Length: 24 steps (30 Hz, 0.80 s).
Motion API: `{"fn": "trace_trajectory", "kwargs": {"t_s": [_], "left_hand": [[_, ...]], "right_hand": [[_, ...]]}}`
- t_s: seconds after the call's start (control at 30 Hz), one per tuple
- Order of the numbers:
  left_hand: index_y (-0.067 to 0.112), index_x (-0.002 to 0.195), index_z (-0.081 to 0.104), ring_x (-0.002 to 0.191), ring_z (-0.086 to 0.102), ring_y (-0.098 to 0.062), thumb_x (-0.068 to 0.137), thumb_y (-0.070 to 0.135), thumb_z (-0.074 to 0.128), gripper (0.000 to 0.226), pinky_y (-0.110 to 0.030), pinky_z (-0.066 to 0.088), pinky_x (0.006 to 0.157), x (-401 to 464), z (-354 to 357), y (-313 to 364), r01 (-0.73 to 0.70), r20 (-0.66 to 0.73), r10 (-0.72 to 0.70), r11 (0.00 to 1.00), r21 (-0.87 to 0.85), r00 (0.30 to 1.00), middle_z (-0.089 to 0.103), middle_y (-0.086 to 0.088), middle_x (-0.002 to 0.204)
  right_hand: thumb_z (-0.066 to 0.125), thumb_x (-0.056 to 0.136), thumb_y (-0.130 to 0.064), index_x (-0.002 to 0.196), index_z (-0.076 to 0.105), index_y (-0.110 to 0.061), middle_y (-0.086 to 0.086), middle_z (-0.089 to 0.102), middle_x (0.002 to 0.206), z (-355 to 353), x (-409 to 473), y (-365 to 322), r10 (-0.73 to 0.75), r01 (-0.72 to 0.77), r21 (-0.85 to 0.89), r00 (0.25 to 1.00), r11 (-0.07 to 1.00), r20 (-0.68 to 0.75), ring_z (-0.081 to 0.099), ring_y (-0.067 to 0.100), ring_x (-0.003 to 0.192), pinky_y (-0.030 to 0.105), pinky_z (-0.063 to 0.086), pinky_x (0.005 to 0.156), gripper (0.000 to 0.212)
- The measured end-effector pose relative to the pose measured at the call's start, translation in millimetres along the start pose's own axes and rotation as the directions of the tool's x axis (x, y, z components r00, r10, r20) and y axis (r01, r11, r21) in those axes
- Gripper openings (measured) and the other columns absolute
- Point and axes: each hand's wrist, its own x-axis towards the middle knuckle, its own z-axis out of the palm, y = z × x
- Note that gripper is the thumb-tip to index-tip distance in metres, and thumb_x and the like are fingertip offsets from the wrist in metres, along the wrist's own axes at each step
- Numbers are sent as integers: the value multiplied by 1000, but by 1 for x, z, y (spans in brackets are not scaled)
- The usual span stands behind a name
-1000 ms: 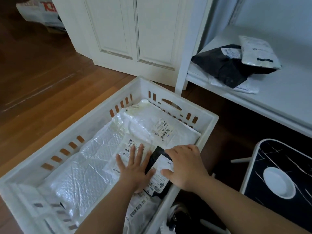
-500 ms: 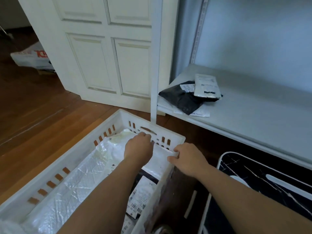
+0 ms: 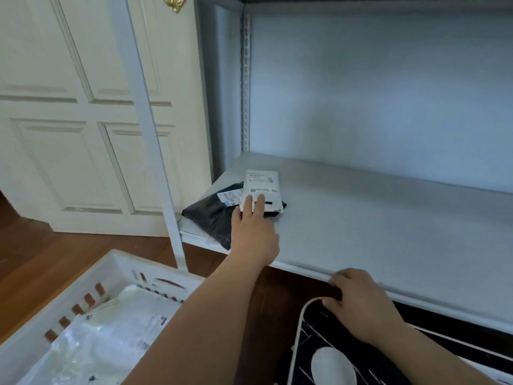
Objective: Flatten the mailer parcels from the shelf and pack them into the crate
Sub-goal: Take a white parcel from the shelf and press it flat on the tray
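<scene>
A small white mailer (image 3: 262,187) lies on top of a black mailer (image 3: 212,213) at the left end of the white shelf (image 3: 374,218). My left hand (image 3: 254,232) reaches onto the shelf, its straight fingers touching the near edge of the white mailer. My right hand (image 3: 361,304) hangs below the shelf's front edge with fingers curled, holding nothing that I can see. The white slotted crate (image 3: 91,276) stands on the floor at lower left, with flat white and bubble-wrap mailers (image 3: 111,337) inside it.
A white upright post (image 3: 155,151) of the shelf stands between the crate and the mailers. A cream panelled door (image 3: 83,120) fills the left. A black marbled stool with a white rim (image 3: 299,323) sits under my right hand. The floor is brown wood.
Both hands left the crate. My left hand rose and reached to the mailers on the shelf; my right hand moved right to the shelf's front edge. The view tilted up.
</scene>
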Motion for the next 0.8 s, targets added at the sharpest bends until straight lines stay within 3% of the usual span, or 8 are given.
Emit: {"fn": "trace_trajectory", "kwargs": {"t_s": [0.13,0.23,0.4,0.5,0.6,0.63,0.7,0.8], "left_hand": [[18,130,55,144,-22,-35,94,26,40,40,-61,-10,113,23,4,9,29,121,-57,975,218,991,-16,-9,160],[13,148,32,146,-19,-32,96,33,36,55,-63,-11,112,33,10,7,40,172,-81,972,230,982,-15,-7,160],[10,153,11,148,-9,-23,100,34,32,61,-61,-2,115,26,0,10,21,60,-33,981,193,998,-12,-2,161],[11,149,25,147,12,-18,101,30,35,53,-47,18,115,11,-16,18,-91,-145,88,996,-14,986,2,3,162],[12,122,65,114,57,-15,94,19,55,30,-19,39,94,-16,-42,37,-249,-455,-5,832,-496,890,56,2,135],[13,107,73,100,63,-13,91,16,62,19,-17,43,89,-27,-51,45,-258,-477,-117,717,-647,871,67,3,117],[20,84,74,81,65,-9,84,10,71,10,-20,51,80,-50,-63,63,-165,-293,-262,418,-893,920,71,6,89],[18,80,65,70,60,-13,81,0,71,19,-28,52,70,-80,-55,86,58,23,-240,143,-988,971,67,-2,79]], "right_hand": [[47,95,-46,137,48,-27,-6,32,148,-2,0,32,28,-28,-44,1000,999,-3,28,13,137,29,32,109,46],[45,95,-46,137,47,-28,-6,29,151,0,0,44,13,-15,-90,1000,996,-21,26,13,139,29,30,109,46],[46,95,-45,138,45,-25,-3,22,155,3,-3,49,-26,25,-140,1000,990,-4,21,16,142,31,26,111,48],[45,96,-49,140,43,-27,-6,32,151,1,-8,53,12,-13,-8,999,1000,-42,28,12,139,29,27,111,49],[42,97,-49,134,51,-18,0,54,134,-6,-28,68,204,-149,309,967,939,-151,49,16,122,29,38,100,49],[41,96,-51,133,52,-15,3,57,131,-10,-35,75,297,-197,442,939,875,-171,52,19,119,30,40,98,52],[41,94,-57,135,50,-13,6,57,130,-18,-53,88,450,-251,729,889,637,-86,55,23,117,34,40,99,61],[38,97,-53,128,50,-17,9,55,131,-29,-82,103,450,-120,993,887,7,104,62,24,107,45,47,98,49]]}}
